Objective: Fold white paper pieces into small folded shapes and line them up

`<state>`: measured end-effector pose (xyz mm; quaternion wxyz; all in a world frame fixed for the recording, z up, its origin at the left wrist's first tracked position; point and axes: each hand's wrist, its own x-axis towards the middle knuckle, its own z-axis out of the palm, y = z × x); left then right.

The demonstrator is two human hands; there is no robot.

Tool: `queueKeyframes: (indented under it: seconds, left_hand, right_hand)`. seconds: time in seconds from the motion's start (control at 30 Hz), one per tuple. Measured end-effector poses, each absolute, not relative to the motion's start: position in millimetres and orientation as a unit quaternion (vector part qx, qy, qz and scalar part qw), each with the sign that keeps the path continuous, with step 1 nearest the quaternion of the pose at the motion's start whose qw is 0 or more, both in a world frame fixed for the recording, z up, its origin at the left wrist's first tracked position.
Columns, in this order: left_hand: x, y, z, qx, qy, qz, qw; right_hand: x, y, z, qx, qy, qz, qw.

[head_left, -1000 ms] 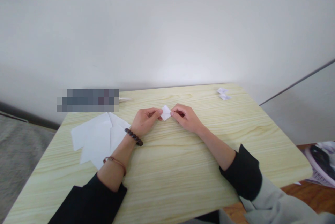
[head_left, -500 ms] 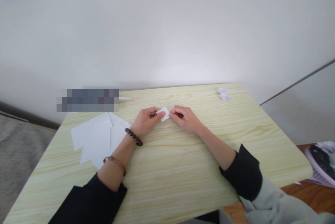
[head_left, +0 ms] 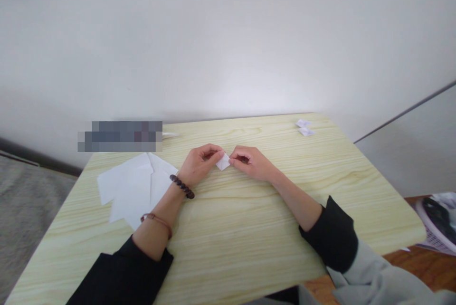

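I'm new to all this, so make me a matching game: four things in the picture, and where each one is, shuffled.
Things
1. Small folded paper
2. Loose white sheets
3. Dark beaded bracelet
4. Two folded pieces

Places
A. Around the left wrist
B. On the far right part of the table
C. At the fingertips of the left hand and the right hand
D. On the table's left side, partly hidden by the left arm

Right pairs: 1-C, 2-D, 3-A, 4-B.
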<state>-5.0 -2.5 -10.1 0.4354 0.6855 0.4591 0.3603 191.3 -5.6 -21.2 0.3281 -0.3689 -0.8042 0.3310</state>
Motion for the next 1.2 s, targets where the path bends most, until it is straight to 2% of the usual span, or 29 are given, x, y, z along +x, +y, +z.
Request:
queueKeyframes:
  seconds: [0.17,0.3,0.43,0.77,1.03,1.2]
  left_hand:
    - [-6.1,-1.9,-10.0,0.7,0.468,0.348,0.412]
    - [-4.5,-1.0,-12.8,0.665,0.462,0.381,0.446]
    - [-3.7,-1.6,-12.3,0.655,0.471,0.364,0.466]
    - [-6.9,-2.0,-7.4,0.701,0.512,0.326,0.375]
    - [-3.7,-1.6,-8.7,0.661,0.5,0.348,0.437]
    - [-3.6,-2.7,-7.6,0.667,0.5,0.352,0.425]
  right_hand:
    - [190.0,-6.1,-21.6,-0.374,-0.809,0.321,0.322]
    - [189.7,-6.0,-20.3,-0.383,-0.793,0.324,0.345]
    - [189.4,-5.8,-20.0,-0.398,-0.771,0.324,0.377]
    - [189.8,-5.8,-21.0,-0.406,-0.762,0.333,0.379]
    - [189.3,-5.4,-21.3,-0.4,-0.765,0.324,0.385]
    - [189.4,-5.1,-21.6,-0.401,-0.762,0.326,0.391]
